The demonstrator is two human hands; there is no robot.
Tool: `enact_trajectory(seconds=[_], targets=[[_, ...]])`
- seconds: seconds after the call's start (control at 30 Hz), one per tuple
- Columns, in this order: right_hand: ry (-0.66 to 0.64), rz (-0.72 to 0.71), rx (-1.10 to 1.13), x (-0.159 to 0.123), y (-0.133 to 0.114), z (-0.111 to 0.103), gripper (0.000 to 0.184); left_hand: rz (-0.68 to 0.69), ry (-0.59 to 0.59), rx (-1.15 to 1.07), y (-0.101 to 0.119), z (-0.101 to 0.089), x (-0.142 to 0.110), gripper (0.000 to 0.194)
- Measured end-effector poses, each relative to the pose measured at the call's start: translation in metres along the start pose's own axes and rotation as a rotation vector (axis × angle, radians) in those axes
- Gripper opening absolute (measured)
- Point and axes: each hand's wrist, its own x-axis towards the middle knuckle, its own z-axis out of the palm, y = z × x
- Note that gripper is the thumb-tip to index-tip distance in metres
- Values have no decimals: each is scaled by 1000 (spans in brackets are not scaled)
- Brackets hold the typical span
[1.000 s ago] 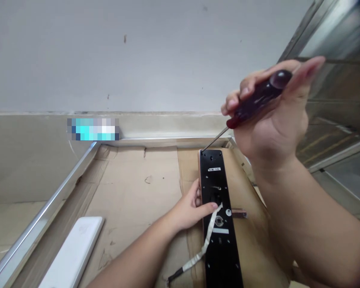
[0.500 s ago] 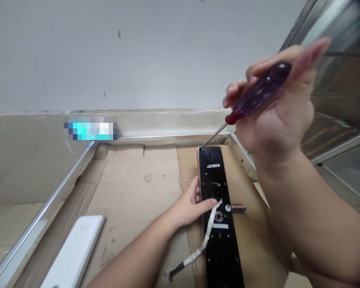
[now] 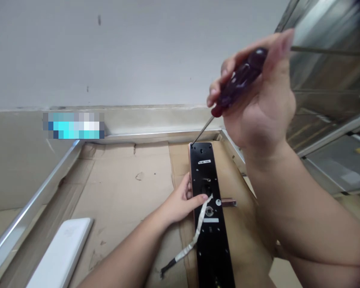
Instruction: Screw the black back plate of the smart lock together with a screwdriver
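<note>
A long black door-lock panel [image 3: 211,244] with a copper-coloured edge lies back side up on cardboard. My left hand [image 3: 184,202] grips its left edge, fingers along the side and thumb on the black face. From beside the thumb a white-wrapped cable [image 3: 200,224] runs down to a dark connector. A copper-coloured handle [image 3: 229,202] sticks out on the right. My right hand [image 3: 261,104] is closed loosely around the dark purple handle of a screwdriver [image 3: 239,82]. Its shaft slants down, with the tip at the panel's upper left corner hole.
Cardboard [image 3: 129,192] lines a metal-framed bench with a raised silver rim [image 3: 156,137]. A white power-bank-like slab [image 3: 60,252] lies at the lower left. A blurred-out bright object [image 3: 75,126] stands by the far rim. Behind is a grey wall [image 3: 138,52]; metal shelving [image 3: 327,80] is at right.
The whole scene has shifted slightly left as the head view moved. My right hand has turned a little on the screwdriver; the tip stays at the same corner. My left hand keeps its grip.
</note>
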Motion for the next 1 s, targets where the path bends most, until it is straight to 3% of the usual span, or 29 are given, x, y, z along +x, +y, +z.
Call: enact_trajectory(seconds=[0.17, 0.33, 0.4, 0.5, 0.57, 0.63, 0.77, 1.0], targets=[[-77, 178, -39, -1, -12, 0, 53, 2, -6, 7, 1, 0, 0, 72], [124, -8, 67, -11, -8, 12, 29, -1, -7, 14, -1, -2, 0, 74], [138, 0, 9, -11, -6, 10, 28, 3, -7, 23, 0, -2, 0, 72], [12, 74, -78, -4, -7, 1, 36, 4, -3, 28, 1, -1, 0, 71], [-102, 141, -53, 1, -10, -5, 44, 3, -1, 21, 2, 0, 0, 72], [-132, 201, -3, 3, -13, -9, 47, 2, -7, 20, 1, 0, 0, 72], [17, 202, 32, 2, -16, -11, 46, 4, -10, 55, 1, -2, -1, 76], [93, 147, 78, 4, -30, -16, 36, -17, -23, 90, 3, -3, -2, 69]])
